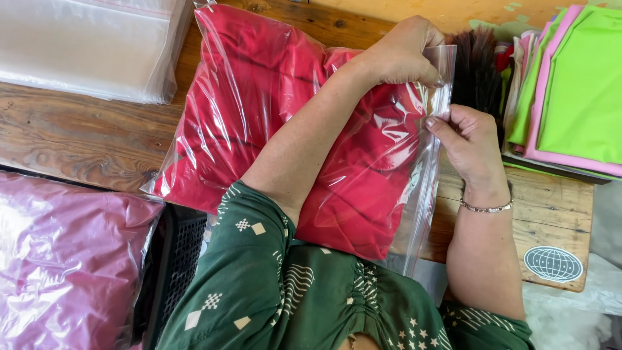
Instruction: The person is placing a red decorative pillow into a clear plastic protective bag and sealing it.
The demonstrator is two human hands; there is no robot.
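Green patterned sleeves filled the bottom of the view at six o'clock, and from them both forearms reached up over the work. At nine o'clock, low and close, a pink garment in a glossy plastic wrapper [61, 259] lay beside a black slatted crate [172, 259].

At the centre, a clear plastic zip bag holding a folded red garment [259, 123] lay tilted on the worn wooden tabletop [71, 139], its sealing strip running along the three o'clock edge. The right hand [473, 146], with a thin bracelet at the wrist, had its fingers [440, 126] closed in a pinch on the strip near its middle. The left hand [402, 55] crossed over the bag toward one o'clock, its fingers curled shut on the same strip higher up.

To seal it well, I judged the two pinches should keep the strip taut and straight between them, with the red cloth pushed clear of the track so nothing caught. Pressing along in short overlapping squeezes, rather than one slide, would likely close it fully; trapped air looked worth easing out first, since the film stood puffed and wrinkled.

Farther off, at two to three o'clock, a stack of folded lime-green and pink fabric [570, 84] sat well apart from the bag, with something dark and bristly [476, 65] between. At eleven o'clock lay a pile of empty clear bags [91, 45].
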